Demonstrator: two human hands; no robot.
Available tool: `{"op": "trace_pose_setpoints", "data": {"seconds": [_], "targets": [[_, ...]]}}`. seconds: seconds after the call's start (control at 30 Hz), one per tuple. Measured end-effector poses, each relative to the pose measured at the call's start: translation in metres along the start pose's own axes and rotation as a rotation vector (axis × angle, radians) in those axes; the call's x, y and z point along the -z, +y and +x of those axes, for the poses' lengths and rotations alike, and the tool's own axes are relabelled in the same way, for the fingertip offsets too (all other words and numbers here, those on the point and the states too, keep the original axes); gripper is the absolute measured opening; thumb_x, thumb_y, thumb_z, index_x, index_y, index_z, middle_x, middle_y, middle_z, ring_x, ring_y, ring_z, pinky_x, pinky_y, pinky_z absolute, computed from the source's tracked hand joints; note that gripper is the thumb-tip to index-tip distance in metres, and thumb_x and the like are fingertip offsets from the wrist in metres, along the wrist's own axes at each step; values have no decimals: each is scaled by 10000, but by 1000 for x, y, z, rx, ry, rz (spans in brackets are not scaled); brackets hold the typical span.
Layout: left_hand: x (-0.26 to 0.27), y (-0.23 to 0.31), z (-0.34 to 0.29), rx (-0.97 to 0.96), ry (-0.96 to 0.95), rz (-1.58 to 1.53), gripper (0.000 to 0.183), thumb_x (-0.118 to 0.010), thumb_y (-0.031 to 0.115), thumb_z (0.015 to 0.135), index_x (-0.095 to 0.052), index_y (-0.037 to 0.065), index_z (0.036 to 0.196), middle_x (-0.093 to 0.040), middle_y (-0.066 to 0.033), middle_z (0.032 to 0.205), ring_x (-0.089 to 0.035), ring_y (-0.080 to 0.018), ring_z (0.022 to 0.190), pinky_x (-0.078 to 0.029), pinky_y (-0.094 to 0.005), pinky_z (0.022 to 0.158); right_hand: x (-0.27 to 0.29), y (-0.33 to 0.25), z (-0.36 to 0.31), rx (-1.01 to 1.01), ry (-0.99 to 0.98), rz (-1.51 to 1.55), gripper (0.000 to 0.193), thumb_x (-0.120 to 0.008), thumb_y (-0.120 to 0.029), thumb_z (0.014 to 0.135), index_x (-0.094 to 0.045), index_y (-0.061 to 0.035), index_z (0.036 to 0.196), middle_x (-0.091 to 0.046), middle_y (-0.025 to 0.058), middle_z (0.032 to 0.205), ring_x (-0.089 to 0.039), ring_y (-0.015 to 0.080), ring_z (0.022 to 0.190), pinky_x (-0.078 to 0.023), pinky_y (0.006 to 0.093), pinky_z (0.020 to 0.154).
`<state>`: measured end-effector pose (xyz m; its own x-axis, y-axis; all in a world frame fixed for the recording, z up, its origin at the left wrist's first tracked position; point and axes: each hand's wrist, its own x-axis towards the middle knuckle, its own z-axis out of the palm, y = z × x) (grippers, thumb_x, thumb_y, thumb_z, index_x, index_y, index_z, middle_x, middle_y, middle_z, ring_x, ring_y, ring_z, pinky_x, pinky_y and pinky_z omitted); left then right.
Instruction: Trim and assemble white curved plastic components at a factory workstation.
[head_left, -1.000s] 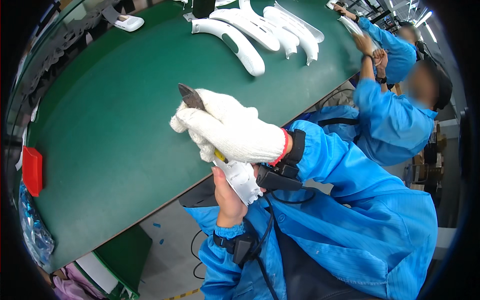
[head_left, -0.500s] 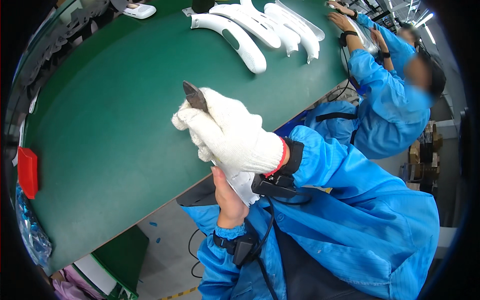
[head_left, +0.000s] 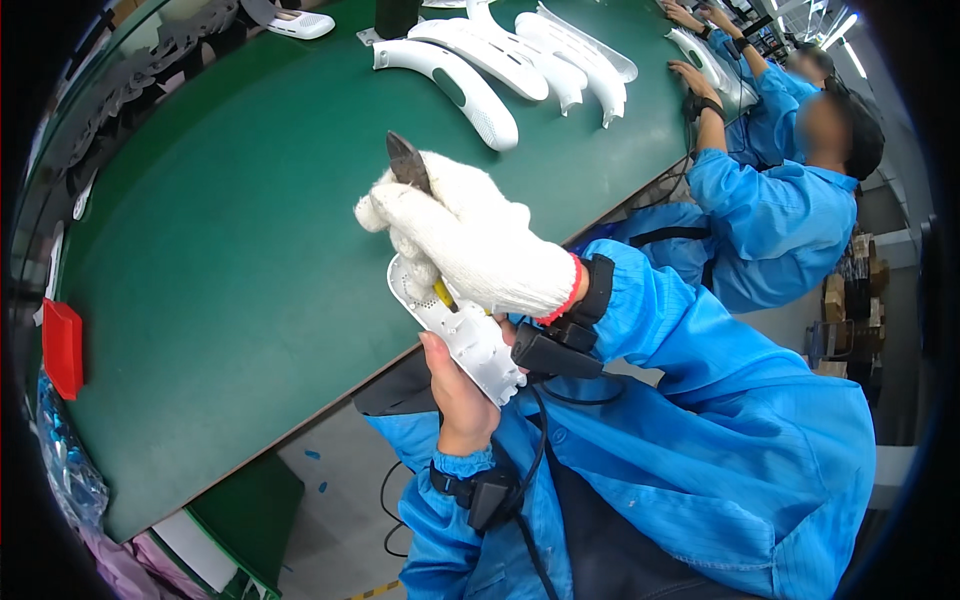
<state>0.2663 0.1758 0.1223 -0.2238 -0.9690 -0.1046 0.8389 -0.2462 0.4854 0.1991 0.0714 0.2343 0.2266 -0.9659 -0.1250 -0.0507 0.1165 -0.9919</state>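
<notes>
My bare left hand (head_left: 462,398) is closed along the edge of a white plastic shell (head_left: 468,342), held above the table's near edge. The shell's inner side faces up, showing ribs, small posts and a rounded end with tiny holes. Over its far part hovers my right hand (head_left: 460,225), in a white knitted glove with a red cuff. That hand is wrapped round a pair of pliers, whose dark metal jaws (head_left: 406,160) stick out at the top. A bit of yellow handle (head_left: 443,293) shows below the glove, close to the shell; whether they touch is unclear.
Several curved white casings (head_left: 455,90) lie at the far side of the green table (head_left: 240,250), by a dark cylinder (head_left: 397,15). A red tray (head_left: 62,350) and a clear plastic bag (head_left: 70,460) sit at the left edge. Co-workers in blue (head_left: 770,220) work at the right.
The white shell has come out from under the gloved hand, so its inner side and rounded end show. My right hand has shifted slightly right, pliers still in it. A co-worker's hands have moved.
</notes>
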Motion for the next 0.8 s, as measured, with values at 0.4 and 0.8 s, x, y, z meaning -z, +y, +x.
{"op": "trace_pose_setpoints", "data": {"seconds": [0.4,0.8], "targets": [[7,-4,-6,5,101,54,648,-276,540,1018,-323,57,1447,-497,-127,1372,-528,-271,1217,-435,-388,1006,-7,11,-6,134,64,-219,252,-499,-234,987,-565,7,1013,-552,33,670,-532,93,530,-438,252,506],[13,-10,-3,8,-20,-125,686,-278,556,1012,-283,44,1468,-441,-139,1432,-482,-289,1279,-415,-390,1045,-1,1,-5,82,90,-277,288,-512,-292,961,-555,-10,998,-616,97,700,-610,197,607,-491,339,595]]}}
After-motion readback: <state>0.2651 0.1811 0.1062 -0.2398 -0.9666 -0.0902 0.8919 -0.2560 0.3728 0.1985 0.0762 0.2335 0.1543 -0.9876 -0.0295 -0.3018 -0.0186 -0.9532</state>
